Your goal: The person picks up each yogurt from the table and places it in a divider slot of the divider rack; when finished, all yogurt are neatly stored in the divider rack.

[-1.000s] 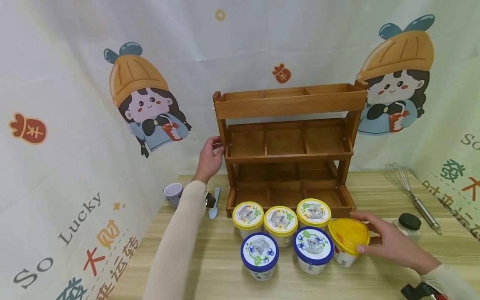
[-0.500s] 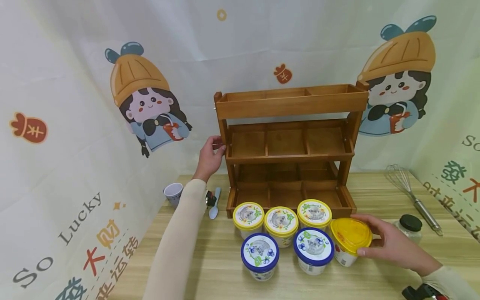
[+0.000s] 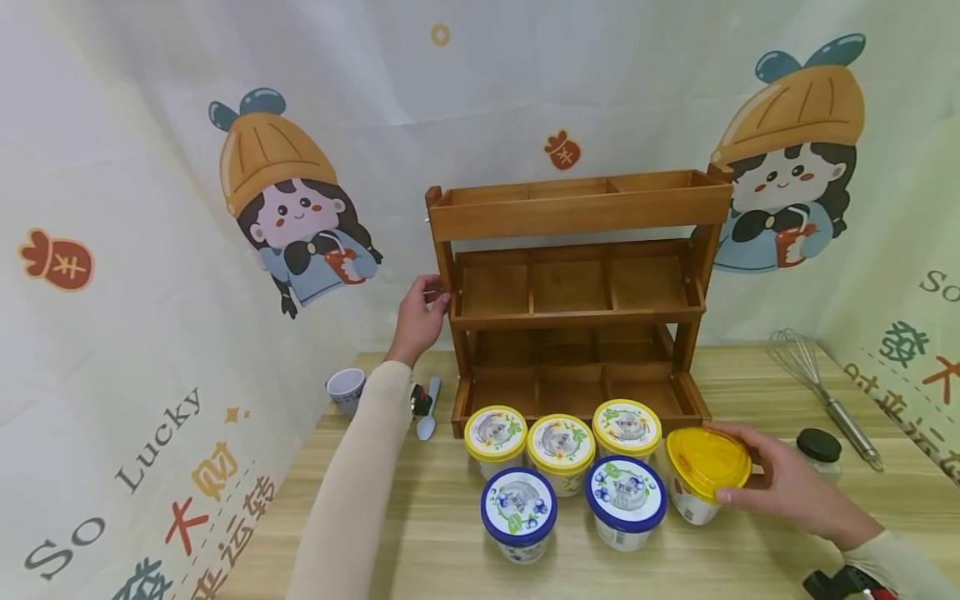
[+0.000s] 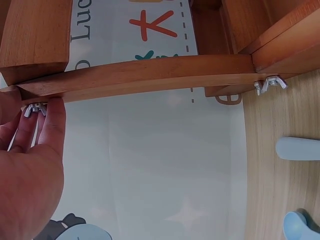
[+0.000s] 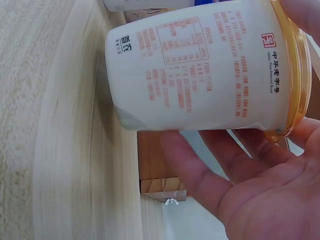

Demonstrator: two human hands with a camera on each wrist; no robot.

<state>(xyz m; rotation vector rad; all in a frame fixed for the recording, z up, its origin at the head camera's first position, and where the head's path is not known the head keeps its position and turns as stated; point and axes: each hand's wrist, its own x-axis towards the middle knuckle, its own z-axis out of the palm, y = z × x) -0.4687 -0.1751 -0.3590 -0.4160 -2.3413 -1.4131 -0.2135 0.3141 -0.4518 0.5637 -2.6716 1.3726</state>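
Observation:
At the left side post of a three-tier wooden rack (image 3: 581,317), my left hand (image 3: 417,323) grips the wood. In the left wrist view its fingers lie beside a metal wing nut (image 4: 36,108) on that post. My right hand (image 3: 783,479) holds a white tub with a yellow lid (image 3: 708,462) by its rim, slightly tilted. Close up in the right wrist view, the tub (image 5: 200,70) shows red printing, and its base appears just off the tabletop. Three yellow-rimmed tubs (image 3: 561,443) and two blue-lidded tubs (image 3: 518,505) stand in front of the rack.
A whisk (image 3: 828,400) and a dark-lidded jar (image 3: 819,447) lie to the right, the jar close behind my right hand. On the left are a light blue spoon (image 3: 428,410) and a small cup (image 3: 347,390). A printed cloth (image 3: 495,100) hangs behind the rack.
My right hand has moved the yellow-lidded tub slightly right and up, away from the blue-lidded tub beside it. My left hand has stayed on the rack's post.

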